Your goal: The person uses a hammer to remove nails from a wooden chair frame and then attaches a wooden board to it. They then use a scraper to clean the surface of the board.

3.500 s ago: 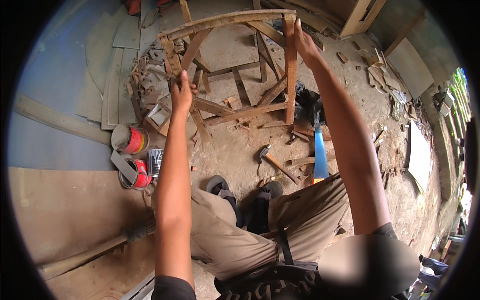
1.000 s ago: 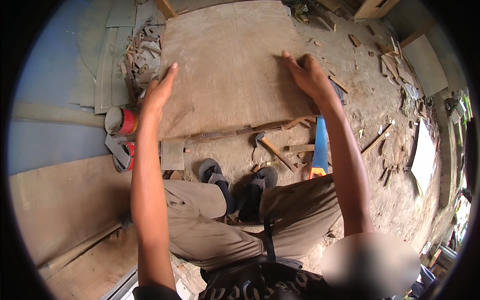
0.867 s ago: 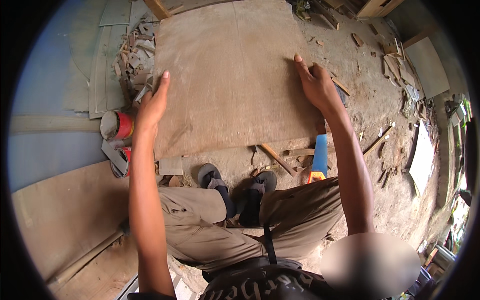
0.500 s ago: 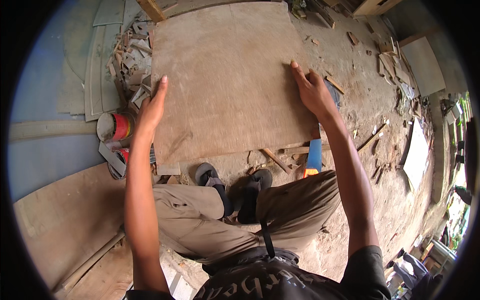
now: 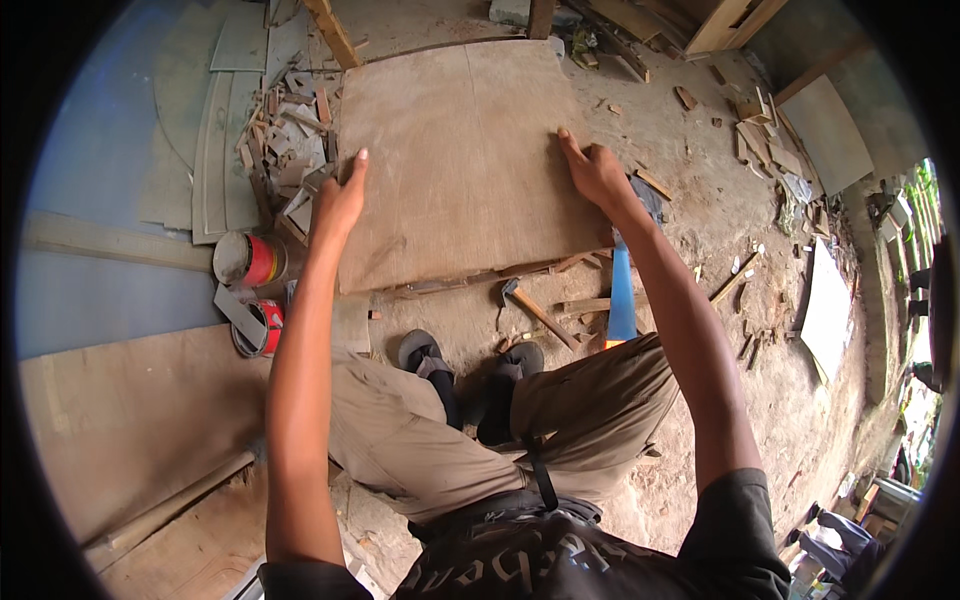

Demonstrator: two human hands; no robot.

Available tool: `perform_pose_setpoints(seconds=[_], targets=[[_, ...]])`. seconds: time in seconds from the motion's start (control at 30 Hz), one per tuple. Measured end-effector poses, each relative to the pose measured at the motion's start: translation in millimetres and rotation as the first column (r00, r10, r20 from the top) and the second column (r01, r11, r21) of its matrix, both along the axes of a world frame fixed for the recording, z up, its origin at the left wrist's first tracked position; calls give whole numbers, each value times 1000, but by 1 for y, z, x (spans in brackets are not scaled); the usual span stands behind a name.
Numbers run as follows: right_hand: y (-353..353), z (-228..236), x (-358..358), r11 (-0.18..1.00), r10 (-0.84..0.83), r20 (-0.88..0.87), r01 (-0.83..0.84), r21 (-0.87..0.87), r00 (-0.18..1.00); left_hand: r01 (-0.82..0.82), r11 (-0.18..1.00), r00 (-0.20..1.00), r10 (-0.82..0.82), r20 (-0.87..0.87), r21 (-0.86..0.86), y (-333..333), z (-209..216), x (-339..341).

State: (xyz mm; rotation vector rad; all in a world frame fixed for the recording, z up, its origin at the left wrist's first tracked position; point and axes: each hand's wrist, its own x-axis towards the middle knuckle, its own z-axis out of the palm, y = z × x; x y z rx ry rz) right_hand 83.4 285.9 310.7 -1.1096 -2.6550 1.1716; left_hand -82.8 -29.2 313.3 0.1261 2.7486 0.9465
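A broad, roughly square plywood panel, pale brown and streaked, with one darker smudge, was just beyond a hammer. The person's left hand and right hand pinched its sides, thumbs on top, other fingers mostly hidden. A blue-bladed saw lay right of the hammer.

Board, upper centre: light brown, faint wood grain
Saw blade, right of centre: blue
Hammer handle, centre: orange-brown
Cans, left: red
Trousers, lower centre: khaki
Shirt, bottom: black, pale lettering
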Motion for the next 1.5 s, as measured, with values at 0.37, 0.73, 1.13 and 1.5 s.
perform_pose_setpoints(seconds=[0.37,0.73,1.13,1.5], targets=[[46,3,-101,1000,-6,-38,6,1,999,135,991,950,-136,-282,-26,48,-14,-85],[18,23,-93,969,-244,75,239,66,967,-263,960,965,261,-38,-97,77,26,-53],[23,29,-108,969,-243,268,245,27,932,-364,891,928,372,-21,-273,86,26,-57],[23,36,-112,961,-264,263,276,-11,928,-327,897,933,356,47,-297,87,31,-63]])
